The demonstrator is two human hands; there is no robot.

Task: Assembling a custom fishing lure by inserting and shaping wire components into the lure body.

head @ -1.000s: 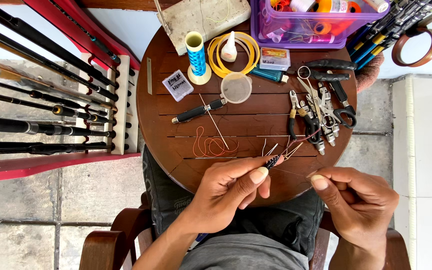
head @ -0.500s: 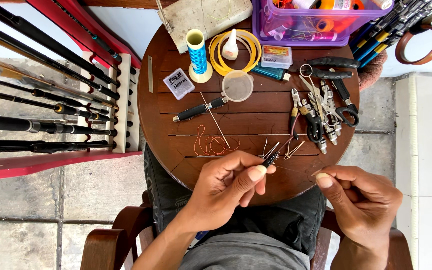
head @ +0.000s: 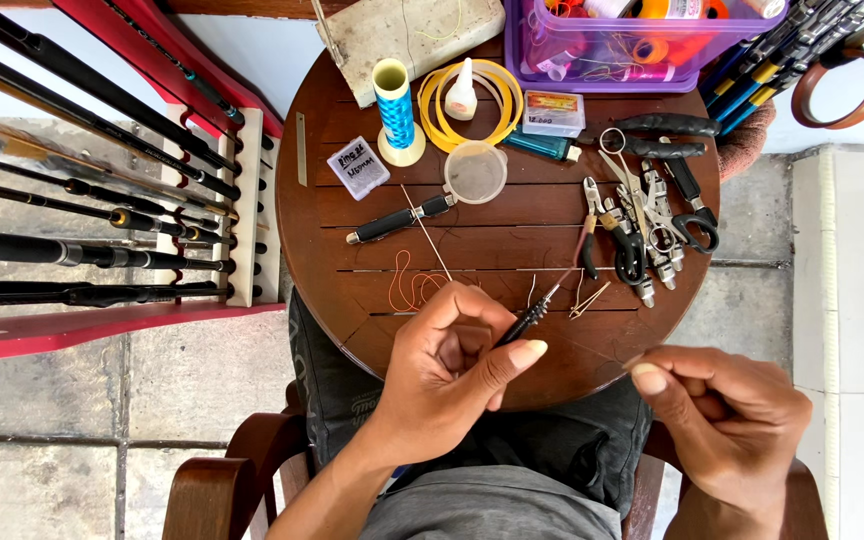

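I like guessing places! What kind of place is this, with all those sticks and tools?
Probably a small fishing-rod repair spot. A rack of dark rods stands beside a round wooden table with pliers and scissors and a blue thread spool.

The left hand (head: pixel 452 370) is curled in a loose fist, thumb stretched out to the right, fingers bent and pinching something thin. The right hand (head: pixel 727 420) sits lower, fingers folded in, thumb tip pressed to the first finger. Both forearms come up from below.
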